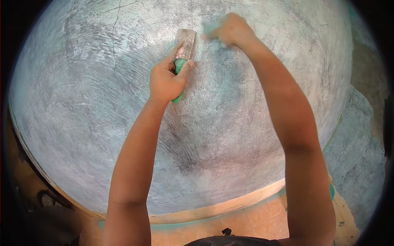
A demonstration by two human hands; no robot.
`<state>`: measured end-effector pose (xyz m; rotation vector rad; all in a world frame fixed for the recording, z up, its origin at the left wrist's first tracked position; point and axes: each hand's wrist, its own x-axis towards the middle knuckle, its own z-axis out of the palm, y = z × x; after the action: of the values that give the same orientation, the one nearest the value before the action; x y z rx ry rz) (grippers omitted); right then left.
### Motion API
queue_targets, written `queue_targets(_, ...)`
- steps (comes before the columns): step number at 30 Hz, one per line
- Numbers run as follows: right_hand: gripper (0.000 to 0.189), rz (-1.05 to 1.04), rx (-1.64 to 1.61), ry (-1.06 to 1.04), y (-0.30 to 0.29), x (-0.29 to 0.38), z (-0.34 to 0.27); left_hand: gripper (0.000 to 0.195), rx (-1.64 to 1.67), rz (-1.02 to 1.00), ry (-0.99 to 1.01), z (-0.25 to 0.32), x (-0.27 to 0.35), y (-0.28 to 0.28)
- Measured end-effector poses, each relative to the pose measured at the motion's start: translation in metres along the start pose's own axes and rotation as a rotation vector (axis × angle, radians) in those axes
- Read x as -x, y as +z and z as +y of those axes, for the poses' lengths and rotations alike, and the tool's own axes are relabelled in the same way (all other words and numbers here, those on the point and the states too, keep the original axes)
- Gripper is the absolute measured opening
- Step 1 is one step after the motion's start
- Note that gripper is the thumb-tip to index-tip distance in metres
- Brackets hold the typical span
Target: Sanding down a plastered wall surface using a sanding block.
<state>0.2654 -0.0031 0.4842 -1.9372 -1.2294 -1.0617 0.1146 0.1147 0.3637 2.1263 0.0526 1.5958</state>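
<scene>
My left hand [166, 80] grips the green handle of a putty knife [186, 44]. Its broad metal blade points up and lies close to a grey, mottled wall surface [123, 92], with one finger stretched along the blade. Up and to the right, my right hand [235, 30] is blurred and bent around a pale teal pad or folded sheet [211, 29] held against the same surface. Whether it is sandpaper or a sponge cannot be told. Fine scratch marks, thin cracks and darker patches cover the wall around both hands.
A pale ledge or skirting [215, 212] edges the wall's foot, with orange floor tiles [243, 223] below it. To the right lies a grey, rough-edged patch [351, 153]. A dark rounded object [55, 223] stands at the lower left.
</scene>
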Motion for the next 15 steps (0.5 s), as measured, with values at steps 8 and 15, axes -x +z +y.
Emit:
queue_targets(8,0.057,-0.210,-0.084,-0.016,-0.001,0.001,-0.013,0.054,-0.036,0.079,0.088,-0.005,0.002,0.005)
queue_targets(15,0.049,-0.126,0.004,0.010,-0.001,0.002,-0.017,0.054,0.043,0.111,0.085,-0.008,0.002,0.009)
